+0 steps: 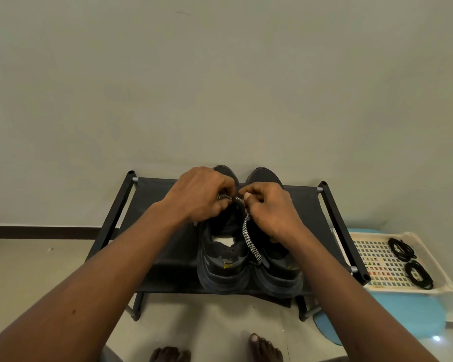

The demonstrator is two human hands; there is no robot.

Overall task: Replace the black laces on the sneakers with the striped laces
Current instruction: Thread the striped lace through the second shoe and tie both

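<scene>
Now both hands (203,194) (268,209) pinch striped lace (251,242) over sneaker (221,257)

View: one wide-angle head camera, worn by the person.
Facing: forward and down along both forearms.
Aim: left hand (204,194) and right hand (270,212) meet below mid-frame at the black-and-white striped lace (251,241).
Nearness: close; the arms fill the lower frame, bare feet (264,347) at the bottom edge.
Reach: pale wall (220,87) beyond the hands, black fabric-topped shoe rack (309,202) under them, white perforated plastic tray (372,254) right of the right hand.
</scene>
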